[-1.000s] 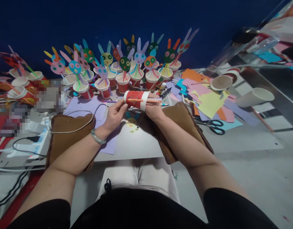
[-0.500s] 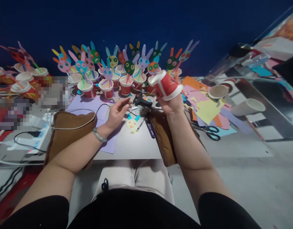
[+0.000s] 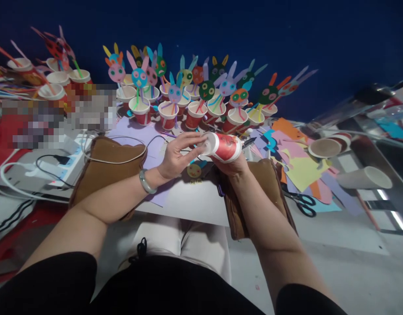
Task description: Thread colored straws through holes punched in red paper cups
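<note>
A red and white paper cup (image 3: 226, 147) lies on its side in the air above the middle of the table, its white base facing left. My right hand (image 3: 232, 165) is wrapped round it from below and from the right. The fingers and thumb of my left hand (image 3: 180, 155) close on the base end from the left; anything small between them is hidden. Just under the hands a yellow paper rabbit face (image 3: 194, 171) with blue ears lies on the white tabletop (image 3: 201, 203), small lettering below it.
Paper cups (image 3: 196, 116) with paper rabbits on coloured stems stand in rows at the back. Brown cushions (image 3: 106, 170) lie under both forearms. Scissors (image 3: 305, 204) and paper scraps (image 3: 303, 173) are on the right, a power strip (image 3: 65, 168) with cables on the left.
My right hand has lowered the cup and turned it base to the left. My left hand has moved right and now touches the base. The view has shifted left.
</note>
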Demonstrator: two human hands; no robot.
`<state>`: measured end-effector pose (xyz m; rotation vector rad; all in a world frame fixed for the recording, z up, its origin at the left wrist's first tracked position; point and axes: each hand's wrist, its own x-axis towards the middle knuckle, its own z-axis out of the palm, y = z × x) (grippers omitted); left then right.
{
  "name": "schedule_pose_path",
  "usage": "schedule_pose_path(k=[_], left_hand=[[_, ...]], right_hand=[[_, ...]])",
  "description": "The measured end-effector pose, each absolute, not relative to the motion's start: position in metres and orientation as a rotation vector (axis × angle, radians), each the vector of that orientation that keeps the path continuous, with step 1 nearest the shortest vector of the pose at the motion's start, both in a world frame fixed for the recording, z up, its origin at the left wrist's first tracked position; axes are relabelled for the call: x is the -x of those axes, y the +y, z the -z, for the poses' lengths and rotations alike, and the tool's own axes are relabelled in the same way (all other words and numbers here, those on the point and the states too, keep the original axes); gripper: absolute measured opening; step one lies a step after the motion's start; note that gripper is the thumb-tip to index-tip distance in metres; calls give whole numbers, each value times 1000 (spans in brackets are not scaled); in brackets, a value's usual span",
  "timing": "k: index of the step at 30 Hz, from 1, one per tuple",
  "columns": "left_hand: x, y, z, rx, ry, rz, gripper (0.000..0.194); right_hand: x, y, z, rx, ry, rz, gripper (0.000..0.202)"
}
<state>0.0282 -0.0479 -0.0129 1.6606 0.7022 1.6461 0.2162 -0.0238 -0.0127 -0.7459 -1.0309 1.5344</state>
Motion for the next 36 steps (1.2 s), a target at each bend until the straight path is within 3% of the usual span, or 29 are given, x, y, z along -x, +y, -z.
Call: schedule_pose_path(k=[11,18,21,28,36], left_hand=[[-31,-38,23,-1403,606,-1557,19],[-37,-35,22,-1109,600,-1435,29],[-35,-35,23,-1233,659,-1458,29],[-23,-31,24,-1841,812,-1680,8],[-14,-24,18,-2216,796,-1562,12]], right_hand=[[-210,-29,12,773,-963,-1607,49],[-210,-29,14,813,-978,-1610,51],[-213,-26,19,812,-989,-1596,50],[-224,-18,32,877,-906,-1460,45],[-223,-19,28,846,-963,-1438,41]])
